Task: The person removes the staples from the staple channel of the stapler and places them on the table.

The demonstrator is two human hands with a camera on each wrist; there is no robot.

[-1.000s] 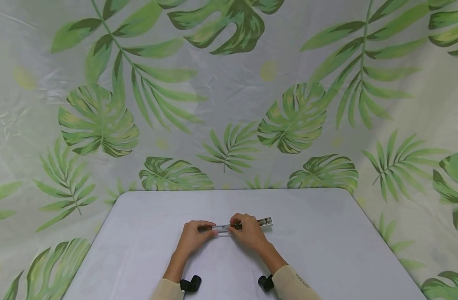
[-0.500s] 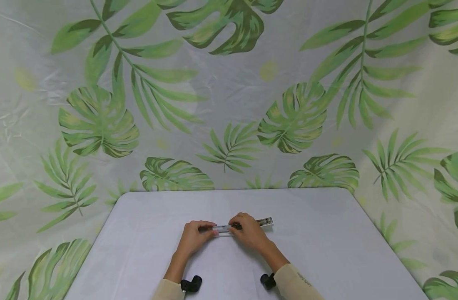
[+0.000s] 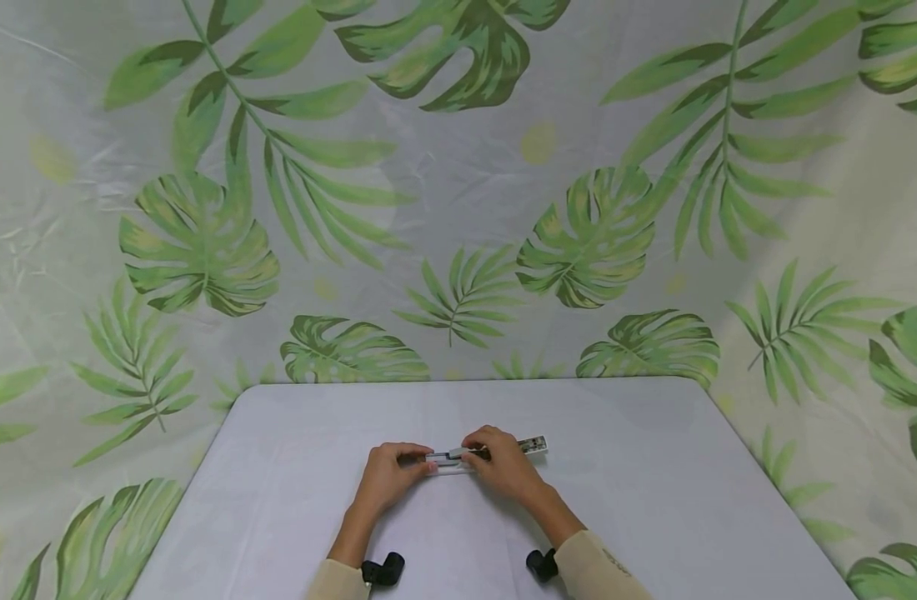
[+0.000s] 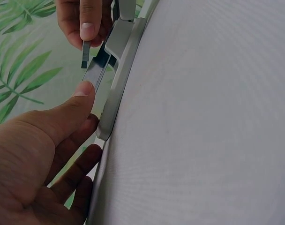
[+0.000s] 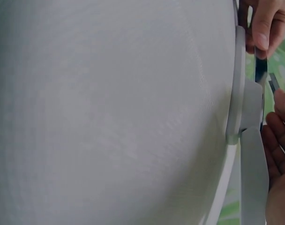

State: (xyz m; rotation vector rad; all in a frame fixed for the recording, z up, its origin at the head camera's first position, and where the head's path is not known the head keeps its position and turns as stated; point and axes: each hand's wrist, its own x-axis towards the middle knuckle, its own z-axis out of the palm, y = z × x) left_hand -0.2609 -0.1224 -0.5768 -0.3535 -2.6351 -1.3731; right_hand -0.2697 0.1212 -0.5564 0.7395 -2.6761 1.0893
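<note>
An opened grey and white stapler [image 3: 534, 445] lies on the table, its top cover folded back to the right. My left hand [image 3: 388, 477] pinches the left end of its metal magazine [image 4: 94, 73], thumb on top, above the grey base [image 4: 116, 101]. Between thumb and fingers my right hand [image 3: 502, 467] holds a short grey strip of staples [image 4: 85, 55]. In the right wrist view that strip [image 5: 273, 82] stands just off the magazine, tilted. The folded-back cover [image 5: 253, 178] extends past my right hand, which hides the stapler's middle in the head view.
The stapler rests on a white-covered table [image 3: 631, 500]. Behind the table hangs a pale cloth [image 3: 458, 167] printed with green leaves. A small black camera [image 3: 383, 569] is worn at each wrist.
The strip of staples lay nearly flat along the magazine half a second ago and is now tilted. My right hand has shifted slightly to the right; the left hand stays nearly still.
</note>
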